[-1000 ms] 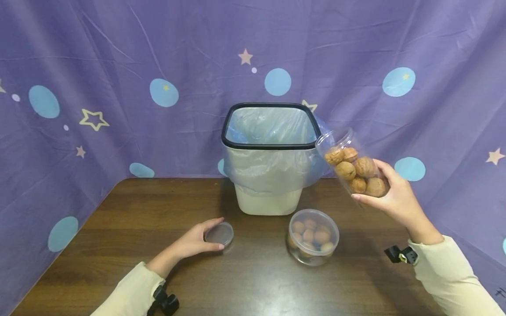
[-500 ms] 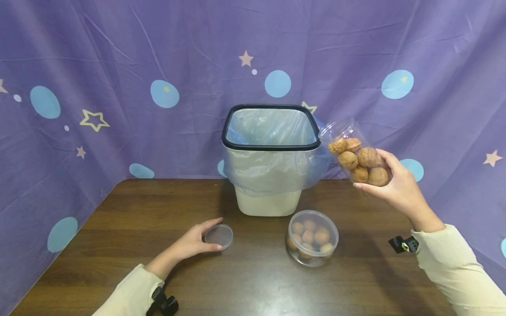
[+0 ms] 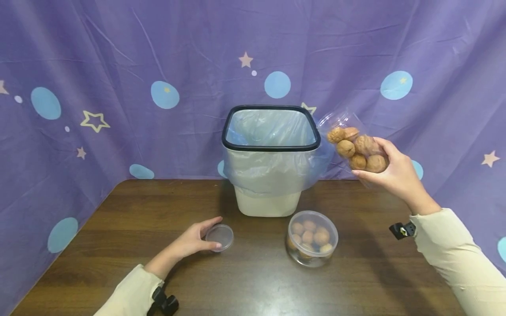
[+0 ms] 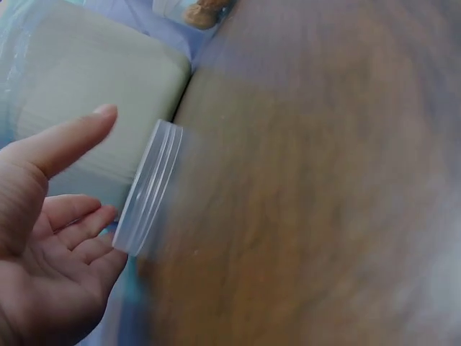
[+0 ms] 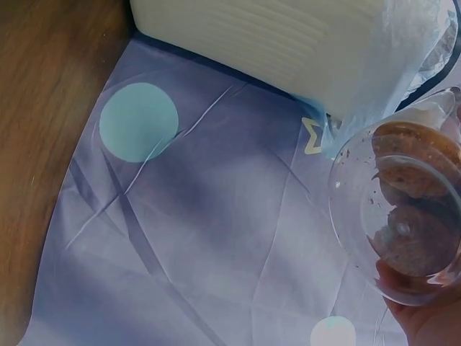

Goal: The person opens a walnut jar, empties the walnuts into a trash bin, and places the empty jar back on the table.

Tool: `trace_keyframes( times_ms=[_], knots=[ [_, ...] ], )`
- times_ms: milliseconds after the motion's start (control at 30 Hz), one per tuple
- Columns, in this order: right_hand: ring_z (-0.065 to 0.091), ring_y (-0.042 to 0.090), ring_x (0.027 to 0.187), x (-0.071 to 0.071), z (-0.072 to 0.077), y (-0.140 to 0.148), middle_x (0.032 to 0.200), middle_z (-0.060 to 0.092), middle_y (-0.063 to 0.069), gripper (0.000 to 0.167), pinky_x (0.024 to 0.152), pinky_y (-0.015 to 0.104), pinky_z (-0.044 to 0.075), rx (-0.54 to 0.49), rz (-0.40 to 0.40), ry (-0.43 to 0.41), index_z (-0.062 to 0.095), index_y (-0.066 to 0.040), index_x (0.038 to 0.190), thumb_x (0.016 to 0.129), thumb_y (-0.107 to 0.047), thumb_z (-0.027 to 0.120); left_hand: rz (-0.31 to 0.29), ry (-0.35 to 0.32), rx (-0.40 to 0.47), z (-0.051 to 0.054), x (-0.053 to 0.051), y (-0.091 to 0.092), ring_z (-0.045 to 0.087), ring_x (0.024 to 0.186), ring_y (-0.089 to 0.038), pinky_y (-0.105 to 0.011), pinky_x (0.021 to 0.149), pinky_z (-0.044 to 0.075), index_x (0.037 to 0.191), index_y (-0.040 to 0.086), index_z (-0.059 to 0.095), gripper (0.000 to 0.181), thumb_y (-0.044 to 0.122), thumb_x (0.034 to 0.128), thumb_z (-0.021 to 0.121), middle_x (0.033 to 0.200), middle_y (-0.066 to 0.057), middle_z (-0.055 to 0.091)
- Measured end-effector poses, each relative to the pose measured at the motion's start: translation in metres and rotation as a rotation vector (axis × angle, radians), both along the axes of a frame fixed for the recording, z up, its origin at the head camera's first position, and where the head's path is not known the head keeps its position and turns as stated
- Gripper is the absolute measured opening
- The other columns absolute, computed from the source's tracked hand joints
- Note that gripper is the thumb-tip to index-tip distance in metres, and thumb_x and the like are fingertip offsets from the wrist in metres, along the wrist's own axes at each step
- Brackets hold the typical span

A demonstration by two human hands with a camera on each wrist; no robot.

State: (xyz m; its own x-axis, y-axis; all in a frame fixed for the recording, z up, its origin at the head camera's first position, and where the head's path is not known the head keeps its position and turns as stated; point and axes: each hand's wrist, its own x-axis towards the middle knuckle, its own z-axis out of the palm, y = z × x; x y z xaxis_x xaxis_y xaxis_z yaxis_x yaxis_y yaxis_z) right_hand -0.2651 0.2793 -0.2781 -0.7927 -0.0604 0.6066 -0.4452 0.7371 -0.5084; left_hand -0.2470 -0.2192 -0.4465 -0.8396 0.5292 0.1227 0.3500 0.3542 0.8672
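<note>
Head view: a right hand [image 3: 401, 175] clamps its fingers around a tilted clear jar [image 3: 343, 119] of walnuts [image 3: 346, 149], raised beside a lined trash bin [image 3: 269, 199]; a left hand [image 3: 193, 241] frames a round clear lid [image 3: 222, 236] on the wooden table [image 3: 134, 232]. Left wrist view: thumb and fingers stand apart, lid alongside. Right wrist view: the jar's base faces the camera.

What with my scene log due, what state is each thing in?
Clear plastic jar of brown walnuts: uncapped, tilted, in right hand.
Round translucent plastic lid: flat on brown wooden table, by left hand.
Squat clear plastic tub: lidded, upright, part-filled.
White black-rimmed plastic bin: open, upright, lined.
</note>
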Motion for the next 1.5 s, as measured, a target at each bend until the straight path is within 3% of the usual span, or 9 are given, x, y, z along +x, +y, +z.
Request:
trace_keyframes(
  times_ms=[167,300,467,567,800,1100,1300,1500],
  knots=[
    [0.046,-0.013,0.084,-0.004,0.002,-0.001,0.112,0.064,0.014,0.082,0.071,0.008,0.036,0.001,-0.007,-0.006,0.048,-0.009,0.133,0.062,-0.021,0.088,0.011,-0.009,0.009,0.011,-0.001,0.0,0.031,0.133,-0.044,-0.052,0.107,0.024,0.139,-0.014,0.031,0.078,0.014,0.0802,0.074,0.143,-0.031,0.034],
    [0.048,-0.011,0.083,-0.006,0.003,0.0,0.111,0.064,0.014,0.082,0.07,0.007,0.037,0.004,0.0,0.0,0.049,-0.01,0.132,0.061,-0.02,0.089,0.044,0.025,-0.043,0.022,0.0,-0.001,0.034,0.13,-0.046,-0.054,0.106,0.027,0.14,-0.011,0.031,0.079,0.017,0.0802,0.074,0.143,-0.029,0.035],
    [0.056,0.014,0.087,-0.008,0.008,0.002,0.114,0.063,0.015,0.083,0.07,0.009,0.036,0.035,-0.002,0.016,0.049,-0.01,0.133,0.061,-0.019,0.089,0.123,0.1,-0.056,0.039,-0.001,-0.001,0.038,0.128,-0.047,-0.058,0.104,0.029,0.14,-0.008,0.036,0.076,0.016,0.0795,0.075,0.141,-0.026,0.04],
    [0.057,0.028,0.09,-0.01,0.011,0.004,0.115,0.062,0.018,0.083,0.07,0.012,0.035,0.05,-0.003,0.029,0.049,-0.009,0.133,0.06,-0.02,0.089,0.173,0.131,-0.009,0.049,-0.004,0.001,0.035,0.13,-0.044,-0.056,0.106,0.027,0.139,-0.008,0.037,0.074,0.012,0.0788,0.075,0.141,-0.026,0.041],
    [0.058,0.036,0.094,-0.018,0.012,0.007,0.116,0.06,0.021,0.086,0.07,0.017,0.035,0.056,-0.019,0.048,0.049,-0.008,0.134,0.059,-0.019,0.089,0.261,0.094,0.104,0.077,-0.01,0.01,0.03,0.135,-0.04,-0.053,0.11,0.022,0.142,-0.005,0.035,0.072,0.009,0.0816,0.072,0.145,-0.023,0.036],
    [0.053,0.042,0.101,-0.02,0.017,0.009,0.119,0.056,0.026,0.087,0.079,0.054,0.04,0.087,-0.026,0.063,0.048,-0.004,0.134,0.058,-0.02,0.088,0.309,0.141,0.208,0.13,-0.018,0.027,0.029,0.138,-0.028,-0.041,0.113,0.022,0.143,-0.003,0.033,0.067,0.008,0.0868,0.066,0.148,-0.017,0.036],
    [0.052,0.044,0.102,-0.022,0.025,0.008,0.119,0.056,0.026,0.088,0.08,0.056,0.039,0.119,-0.022,0.087,0.048,-0.004,0.133,0.058,-0.021,0.088,0.337,0.14,0.293,0.155,-0.023,0.038,0.028,0.139,-0.022,-0.035,0.113,0.022,0.144,-0.001,0.033,0.062,0.011,0.0906,0.061,0.149,-0.014,0.035],
    [0.052,0.043,0.101,-0.025,0.031,0.008,0.117,0.057,0.025,0.086,0.082,0.056,0.039,0.14,-0.007,0.09,0.048,-0.005,0.133,0.058,-0.022,0.088,0.362,0.178,0.318,0.173,-0.029,0.047,0.03,0.138,-0.02,-0.035,0.113,0.024,0.144,0.001,0.034,0.061,0.015,0.0911,0.061,0.149,-0.013,0.036]
  ],
)
